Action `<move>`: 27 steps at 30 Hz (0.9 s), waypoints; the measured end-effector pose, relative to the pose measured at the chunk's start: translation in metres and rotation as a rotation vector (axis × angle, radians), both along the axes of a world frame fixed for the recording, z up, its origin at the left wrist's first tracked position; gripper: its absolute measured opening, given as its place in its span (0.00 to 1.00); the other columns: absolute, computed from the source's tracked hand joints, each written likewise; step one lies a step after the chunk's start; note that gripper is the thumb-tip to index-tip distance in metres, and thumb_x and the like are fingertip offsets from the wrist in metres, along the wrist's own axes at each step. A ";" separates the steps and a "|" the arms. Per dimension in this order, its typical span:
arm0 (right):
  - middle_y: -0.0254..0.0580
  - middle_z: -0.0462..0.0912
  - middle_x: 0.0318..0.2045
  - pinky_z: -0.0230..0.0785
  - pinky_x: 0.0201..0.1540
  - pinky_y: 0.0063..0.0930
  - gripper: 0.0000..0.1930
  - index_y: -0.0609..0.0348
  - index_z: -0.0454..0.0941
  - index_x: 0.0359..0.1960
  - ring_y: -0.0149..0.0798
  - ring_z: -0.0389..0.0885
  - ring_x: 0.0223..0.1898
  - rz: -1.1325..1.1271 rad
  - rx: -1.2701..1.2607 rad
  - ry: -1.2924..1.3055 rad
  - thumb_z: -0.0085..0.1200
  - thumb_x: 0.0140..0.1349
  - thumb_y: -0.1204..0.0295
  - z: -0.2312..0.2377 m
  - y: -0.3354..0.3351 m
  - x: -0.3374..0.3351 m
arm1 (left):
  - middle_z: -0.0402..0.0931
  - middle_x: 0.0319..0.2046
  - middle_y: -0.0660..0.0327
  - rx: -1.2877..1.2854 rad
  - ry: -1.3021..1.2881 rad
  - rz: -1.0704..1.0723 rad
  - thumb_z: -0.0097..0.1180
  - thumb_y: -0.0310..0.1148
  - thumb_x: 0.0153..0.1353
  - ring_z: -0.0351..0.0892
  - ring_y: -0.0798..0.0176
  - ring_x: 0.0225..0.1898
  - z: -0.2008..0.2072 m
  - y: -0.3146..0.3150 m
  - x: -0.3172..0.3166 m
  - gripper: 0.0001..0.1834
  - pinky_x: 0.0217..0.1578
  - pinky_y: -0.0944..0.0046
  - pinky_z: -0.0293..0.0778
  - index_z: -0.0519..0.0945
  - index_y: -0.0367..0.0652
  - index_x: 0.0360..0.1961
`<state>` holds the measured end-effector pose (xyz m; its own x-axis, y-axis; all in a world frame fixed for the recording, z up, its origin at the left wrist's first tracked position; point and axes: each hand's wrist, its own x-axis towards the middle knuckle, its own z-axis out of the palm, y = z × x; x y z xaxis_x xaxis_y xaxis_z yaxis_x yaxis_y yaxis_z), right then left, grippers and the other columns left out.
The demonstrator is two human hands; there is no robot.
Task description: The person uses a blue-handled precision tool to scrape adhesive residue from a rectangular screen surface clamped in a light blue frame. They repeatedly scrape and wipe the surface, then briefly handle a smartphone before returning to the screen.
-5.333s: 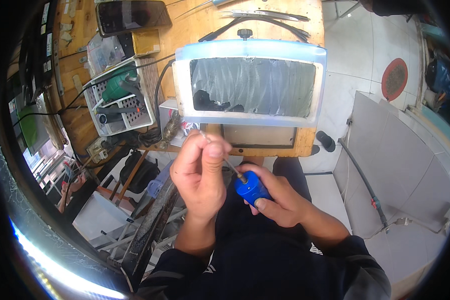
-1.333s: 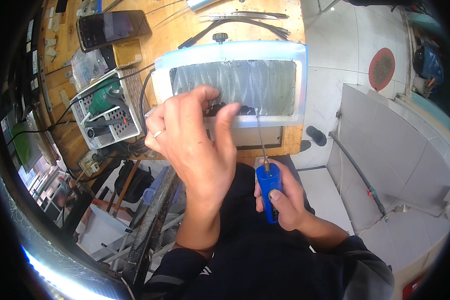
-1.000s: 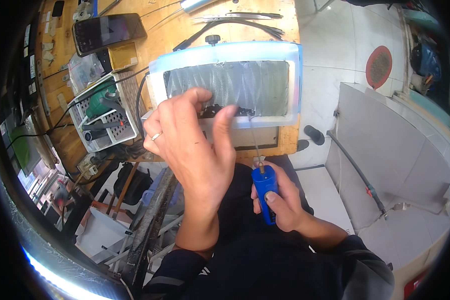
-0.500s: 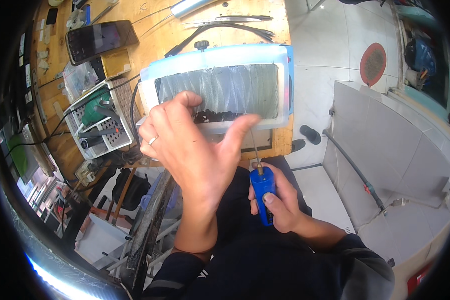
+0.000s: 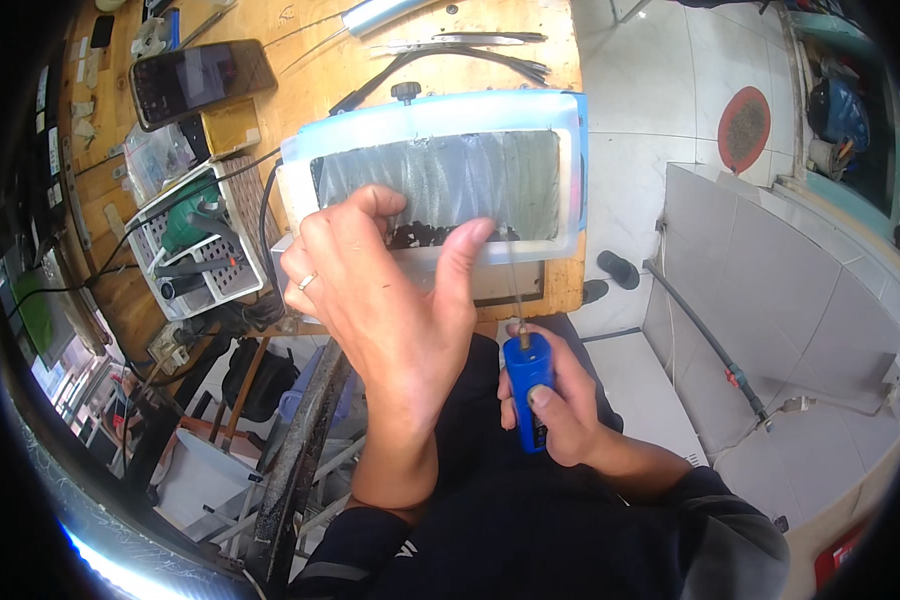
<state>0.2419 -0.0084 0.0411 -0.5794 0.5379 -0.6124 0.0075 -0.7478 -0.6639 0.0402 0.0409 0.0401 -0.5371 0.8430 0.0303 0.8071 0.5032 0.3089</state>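
A flat rectangular glass panel (image 5: 440,165) with a grey, streaky film lies on a light-blue and whitish frame on the bench. Dark ragged residue (image 5: 425,235) runs along its near edge. My left hand (image 5: 375,280), a ring on one finger, is over the panel's near left part; its fingers are bent and the thumb stands apart, with nothing seen in its grip. My right hand (image 5: 565,405) is wrapped round a blue handheld power tool (image 5: 527,385). The tool's thin metal rod (image 5: 516,290) points up to the panel's near edge, beside my left thumb; its tip is blurred.
A phone (image 5: 205,82) lies at the far left of the wooden bench (image 5: 310,65). Near it stands a white basket (image 5: 245,275) with tools. Black strips (image 5: 450,55), tweezers (image 5: 460,40) and a silver cylinder (image 5: 380,12) lie beyond the frame. Cables run along the left.
My left thumb has drawn in to the left, nearer the fingers. The right hand and blue tool have shifted very slightly; the rod stays at the panel's near edge.
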 end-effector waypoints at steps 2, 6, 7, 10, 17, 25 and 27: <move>0.52 0.79 0.42 0.76 0.39 0.29 0.35 0.68 0.54 0.76 0.35 0.80 0.31 0.020 0.000 0.011 0.47 0.77 0.58 -0.001 0.001 -0.001 | 0.69 0.40 0.60 0.007 0.001 -0.017 0.78 0.57 0.50 0.68 0.52 0.47 0.000 -0.001 -0.004 0.36 0.52 0.50 0.60 0.77 0.42 0.48; 0.52 0.79 0.42 0.76 0.39 0.29 0.34 0.68 0.54 0.76 0.35 0.80 0.32 0.052 -0.001 0.022 0.47 0.77 0.58 0.000 0.002 -0.001 | 0.69 0.40 0.60 0.027 -0.011 -0.009 0.77 0.55 0.53 0.67 0.53 0.47 0.002 0.000 0.000 0.32 0.52 0.51 0.60 0.78 0.43 0.47; 0.52 0.79 0.42 0.76 0.39 0.28 0.34 0.68 0.54 0.76 0.35 0.81 0.32 0.038 -0.005 0.025 0.47 0.77 0.58 0.000 0.002 -0.003 | 0.69 0.40 0.60 0.045 -0.008 -0.001 0.76 0.53 0.54 0.67 0.53 0.47 0.002 0.002 0.002 0.30 0.52 0.51 0.60 0.78 0.43 0.46; 0.51 0.79 0.42 0.76 0.39 0.28 0.34 0.68 0.55 0.76 0.34 0.81 0.32 0.040 -0.010 0.021 0.47 0.78 0.59 0.001 0.003 -0.007 | 0.69 0.39 0.60 0.047 -0.012 0.038 0.75 0.53 0.56 0.67 0.54 0.47 -0.001 0.004 0.004 0.29 0.52 0.51 0.60 0.78 0.43 0.46; 0.46 0.80 0.39 0.76 0.37 0.26 0.31 0.66 0.58 0.75 0.31 0.81 0.30 0.226 -0.045 0.028 0.48 0.76 0.65 0.000 0.040 -0.008 | 0.78 0.45 0.56 0.362 -0.258 0.072 0.65 0.27 0.68 0.74 0.60 0.46 -0.012 -0.017 -0.015 0.17 0.51 0.60 0.70 0.75 0.38 0.55; 0.41 0.79 0.36 0.73 0.33 0.25 0.29 0.63 0.61 0.75 0.29 0.80 0.28 0.455 -0.082 0.077 0.50 0.76 0.65 -0.001 0.087 -0.023 | 0.81 0.50 0.52 0.352 -0.182 0.044 0.57 0.21 0.70 0.77 0.60 0.48 -0.021 -0.028 -0.024 0.22 0.52 0.60 0.72 0.72 0.34 0.64; 0.40 0.79 0.35 0.73 0.33 0.25 0.29 0.63 0.61 0.75 0.29 0.80 0.28 0.460 -0.097 0.072 0.50 0.76 0.64 -0.001 0.088 -0.026 | 0.81 0.50 0.52 0.346 -0.170 0.037 0.56 0.20 0.70 0.77 0.60 0.48 -0.022 -0.028 -0.025 0.22 0.52 0.60 0.73 0.73 0.34 0.64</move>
<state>0.2157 0.0795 0.0401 -0.7866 0.1576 -0.5970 0.3094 -0.7362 -0.6019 0.0151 0.0132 0.0182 -0.5889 0.7784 0.2175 0.7131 0.3738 0.5931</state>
